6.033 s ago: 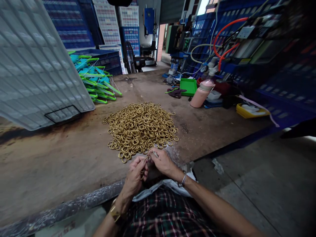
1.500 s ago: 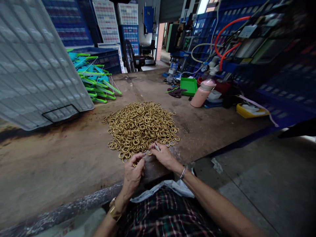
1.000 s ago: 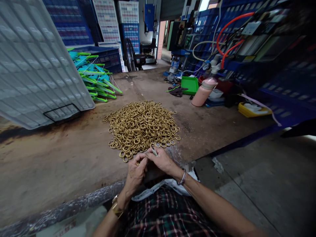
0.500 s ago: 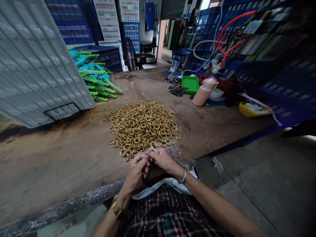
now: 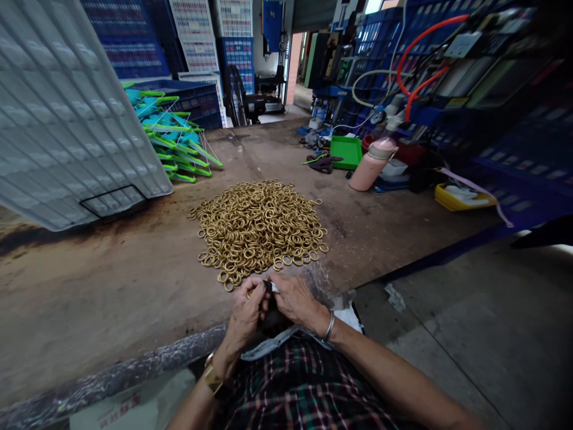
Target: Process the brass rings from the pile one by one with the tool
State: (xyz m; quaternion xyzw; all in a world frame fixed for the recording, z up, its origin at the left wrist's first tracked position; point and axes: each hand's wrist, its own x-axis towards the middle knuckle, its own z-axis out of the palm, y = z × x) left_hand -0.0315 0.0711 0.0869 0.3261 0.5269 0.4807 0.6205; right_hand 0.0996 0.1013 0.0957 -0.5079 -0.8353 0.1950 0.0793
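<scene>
A heap of gold rings [image 5: 259,227] lies on the brown worktable, just beyond my hands. My left hand [image 5: 247,307] is closed, with a bit of a gold ring [image 5: 249,294] showing between its fingers. My right hand [image 5: 295,298] meets it at the fingertips, fingers curled inward. At the right thumb is a small white piece with a dark end [image 5: 274,288]; whether it is held or wrapped round the thumb I cannot tell. Most of what lies between the fingertips is hidden.
A translucent ribbed crate [image 5: 85,119] stands at the left beside green and turquoise plastic pieces [image 5: 179,143]. To the right are a pink bottle [image 5: 372,167], a green tray [image 5: 346,152] and a yellow tray [image 5: 463,197]. The worktable's edge [image 5: 389,278] runs along the right.
My right hand has turned and drawn slightly nearer to me, bringing the white and dark piece against the left fingertips. My left hand stays almost in place.
</scene>
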